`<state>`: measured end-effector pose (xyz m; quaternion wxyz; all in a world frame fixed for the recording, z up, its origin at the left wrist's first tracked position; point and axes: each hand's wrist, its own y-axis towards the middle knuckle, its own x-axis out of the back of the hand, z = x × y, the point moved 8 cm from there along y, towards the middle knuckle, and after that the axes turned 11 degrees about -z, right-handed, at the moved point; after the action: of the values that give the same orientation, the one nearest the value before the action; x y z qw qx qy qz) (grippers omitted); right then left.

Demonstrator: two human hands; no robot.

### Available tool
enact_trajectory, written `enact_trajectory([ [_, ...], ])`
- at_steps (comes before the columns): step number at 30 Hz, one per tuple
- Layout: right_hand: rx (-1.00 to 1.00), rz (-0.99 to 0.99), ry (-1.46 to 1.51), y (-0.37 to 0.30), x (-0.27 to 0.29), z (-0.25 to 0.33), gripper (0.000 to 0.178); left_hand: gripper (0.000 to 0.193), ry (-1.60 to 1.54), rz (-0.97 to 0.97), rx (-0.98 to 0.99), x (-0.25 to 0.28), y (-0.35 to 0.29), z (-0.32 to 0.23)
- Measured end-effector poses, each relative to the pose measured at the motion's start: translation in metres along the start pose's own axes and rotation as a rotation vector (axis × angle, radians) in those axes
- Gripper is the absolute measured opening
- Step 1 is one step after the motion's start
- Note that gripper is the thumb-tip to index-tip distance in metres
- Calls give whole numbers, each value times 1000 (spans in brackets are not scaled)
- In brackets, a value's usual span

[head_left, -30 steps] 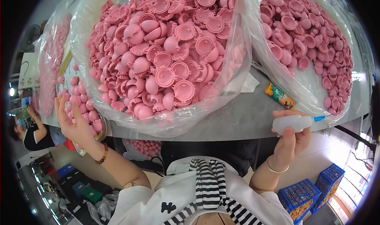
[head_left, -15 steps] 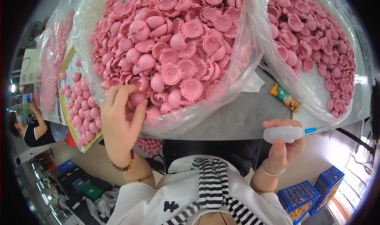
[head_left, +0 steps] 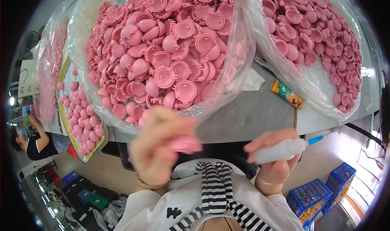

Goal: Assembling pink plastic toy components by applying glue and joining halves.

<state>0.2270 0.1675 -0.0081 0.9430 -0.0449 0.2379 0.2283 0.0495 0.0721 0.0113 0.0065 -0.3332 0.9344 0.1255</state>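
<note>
Blurred by motion, my left hand [head_left: 156, 145] is closed on a pink plastic half-shell [head_left: 185, 144], held in front of my chest near the table's front edge. My right hand [head_left: 278, 151] grips a small white squeeze bottle [head_left: 280, 150] with a blue dispensing tip [head_left: 315, 140] that points up to the right. Beyond my left hand, a clear plastic bag [head_left: 227, 97] lies spread out around a big heap of pink half-shells [head_left: 162, 60]. Some of them show their hollow insides, others their domed backs.
A second clear bag [head_left: 321, 109] of pink half-shells lies at the right. Beside it are a small green-and-orange tube [head_left: 287, 94] and white paper [head_left: 248, 80]. Closed pink balls fill a yellow-edged tray [head_left: 99, 143] at left. Blue crates [head_left: 309, 196] stand low right. A person [head_left: 38, 143] sits far left.
My left hand has come out of the heap toward my chest and right, carrying a pink half-shell. My right hand has moved slightly left and nearer me with the bottle.
</note>
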Motion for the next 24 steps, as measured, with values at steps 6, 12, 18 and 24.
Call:
enact_trajectory([
  [6,0,109,181,-11,-24,-8,39,25,-297,281,184,-60,-14,17],
  [12,73,116,-38,-4,-12,-6,33,19,-250,452,261,-67,-19,31],
  [18,135,148,-143,2,-13,-3,39,22,-446,337,395,-66,-20,40],
  [24,277,-226,-98,2,27,18,54,39,-850,403,630,-68,-25,41],
])
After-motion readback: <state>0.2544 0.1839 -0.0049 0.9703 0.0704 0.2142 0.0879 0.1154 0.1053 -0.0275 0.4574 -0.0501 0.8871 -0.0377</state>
